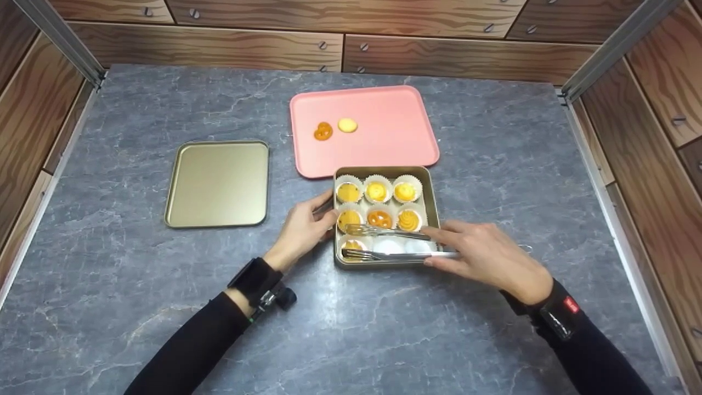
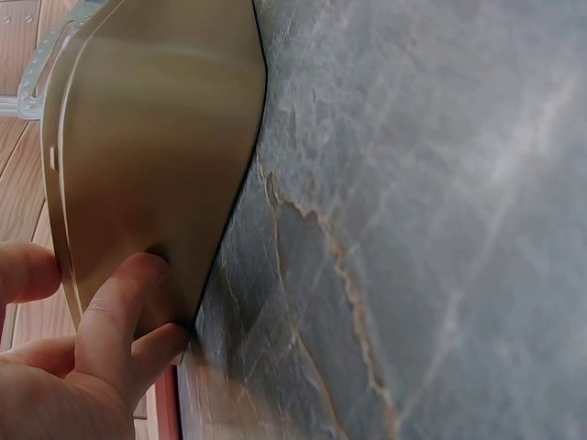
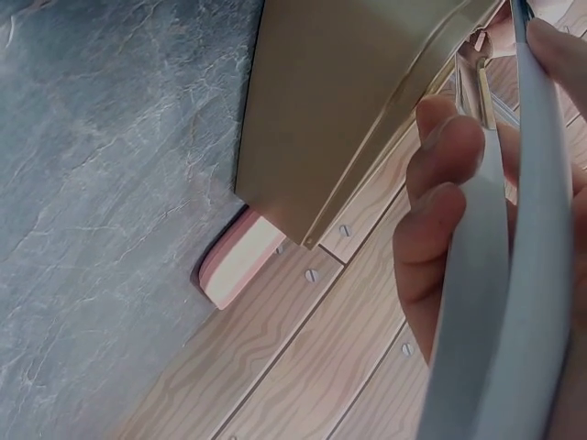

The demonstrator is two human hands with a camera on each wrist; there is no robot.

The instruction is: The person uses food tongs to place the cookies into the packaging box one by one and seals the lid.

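A square gold tin holds rows of white paper cups with yellow and orange cookies, among them a pretzel-shaped one in the middle. My left hand holds the tin's left side, fingers on the outer wall and thumb at the rim. My right hand grips metal tongs, seen close up in the right wrist view. The tongs lie across the front row with their arms apart, one tip on each side of a cookie in the front-left cup; whether they touch it I cannot tell.
Behind the tin lies a pink tray with a pretzel-shaped cookie and a round pale yellow cookie. A gold lid rests on the grey marbled table to the left. Wood-patterned panels surround the table.
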